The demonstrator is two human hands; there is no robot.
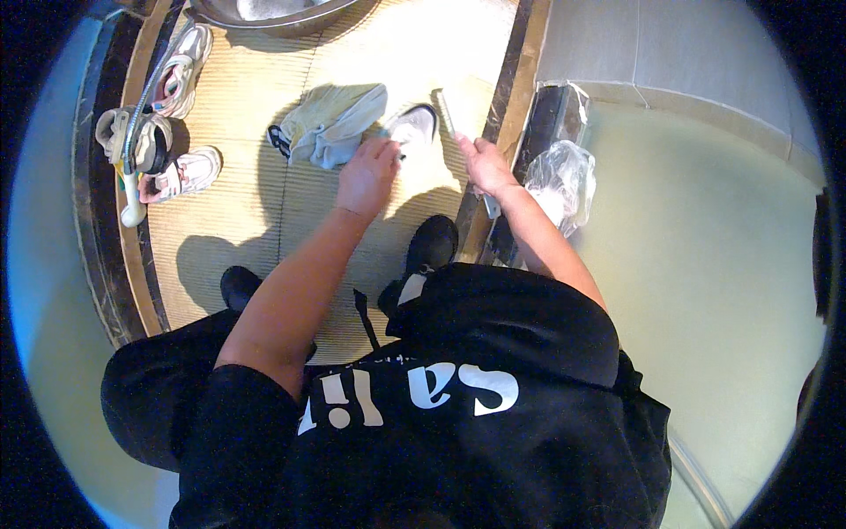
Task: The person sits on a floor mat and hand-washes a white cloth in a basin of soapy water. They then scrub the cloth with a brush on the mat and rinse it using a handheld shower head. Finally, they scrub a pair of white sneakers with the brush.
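Note:
My right hand (486,165) is closed round the handle of a slim pale brush (446,112), its head pointing away from me. Just left of the brush lies a white and grey shoe (414,128) with a dark rim. The fingers of my left hand (368,175) are bent against the near left side of this shoe, gripping it; their tips are partly hidden. Beside that hand, to the left, rests a crumpled cream and pale grey cloth item (330,123) with black trim at one end; its exact kind cannot be made out.
Several pale shoes (185,172) stand along the left ledge, by a shower head (132,212) on a metal hose. A metal basin (291,19) sits at the far end of the ribbed floor (238,97). On the dark right ledge lies a clear plastic bag (568,181).

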